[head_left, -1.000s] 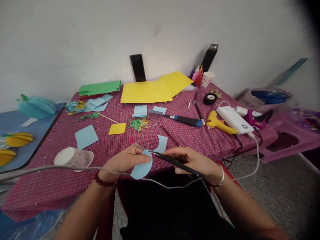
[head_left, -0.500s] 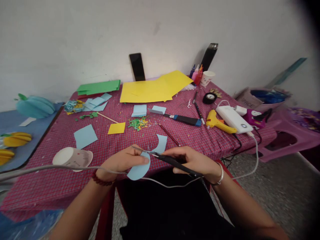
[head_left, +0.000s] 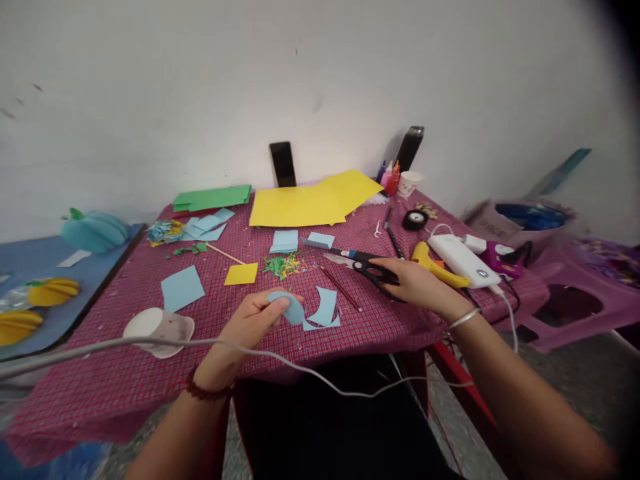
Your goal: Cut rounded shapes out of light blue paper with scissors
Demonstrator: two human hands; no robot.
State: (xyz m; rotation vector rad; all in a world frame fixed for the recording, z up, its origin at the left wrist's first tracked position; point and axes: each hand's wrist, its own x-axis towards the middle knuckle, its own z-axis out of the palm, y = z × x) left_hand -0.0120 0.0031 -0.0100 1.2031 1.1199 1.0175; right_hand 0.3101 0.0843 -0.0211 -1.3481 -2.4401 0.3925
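Pinched between the thumb and fingers of my left hand (head_left: 253,323) is a rounded light-blue paper piece (head_left: 291,312), held just above the front part of the table. My right hand (head_left: 423,283) grips the black handles of a pair of scissors (head_left: 361,267), low over the table to the right, with the blades pointing left. Curved light-blue paper offcuts (head_left: 326,307) lie between my hands. A dark red pencil (head_left: 343,289) rests beside them, and a utility knife (head_left: 345,253) lies just behind the scissors.
A white cable (head_left: 320,377) crosses in front of me near my left wrist. A paper cup (head_left: 157,332) lies on its side at left. At right are a yellow glue gun (head_left: 435,267) and a white power bank (head_left: 463,260). Yellow sheets (head_left: 300,207) lie at the back.
My right hand has carried the scissors away from the paper, to the right and forward. The rounded piece stays in my left hand; offcuts now lie on the table.
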